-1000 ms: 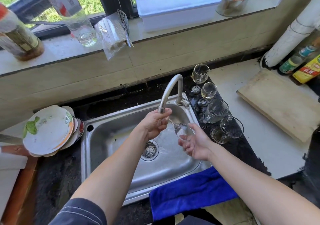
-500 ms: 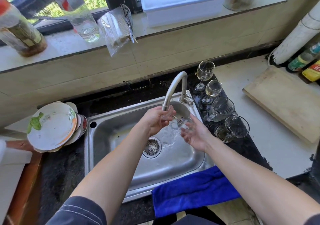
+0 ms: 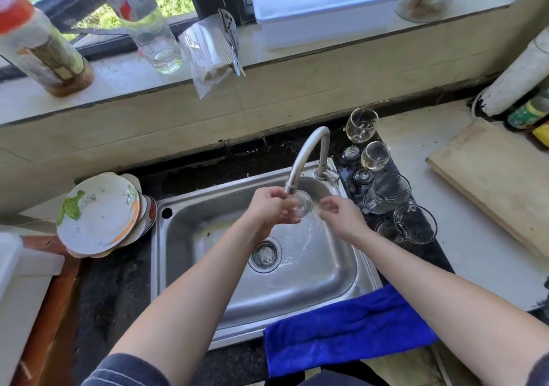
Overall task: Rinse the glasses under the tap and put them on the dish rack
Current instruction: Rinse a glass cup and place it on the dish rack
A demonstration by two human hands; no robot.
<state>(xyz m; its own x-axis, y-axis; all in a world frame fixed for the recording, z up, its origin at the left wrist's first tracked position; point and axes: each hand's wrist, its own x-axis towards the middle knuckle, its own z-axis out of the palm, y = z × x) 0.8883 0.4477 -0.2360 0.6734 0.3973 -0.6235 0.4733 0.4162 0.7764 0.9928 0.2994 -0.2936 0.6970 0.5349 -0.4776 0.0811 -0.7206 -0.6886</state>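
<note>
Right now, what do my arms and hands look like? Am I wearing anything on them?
Both forearms are bare. The left sleeve is dark blue-grey with thin pale stripes and ends near the elbow. The right sleeve shows only as a dark sliver in the corner. No gloves, watch or rings show on the left hand or right hand.

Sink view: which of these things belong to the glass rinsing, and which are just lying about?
In the job: the glass, gripped by the left hand under the tap; the right hand; the sink; wine glasses and glass mugs beside it.

Lying about: stacked plates, blue cloth, wooden board, white tub, plastic bag.
</note>
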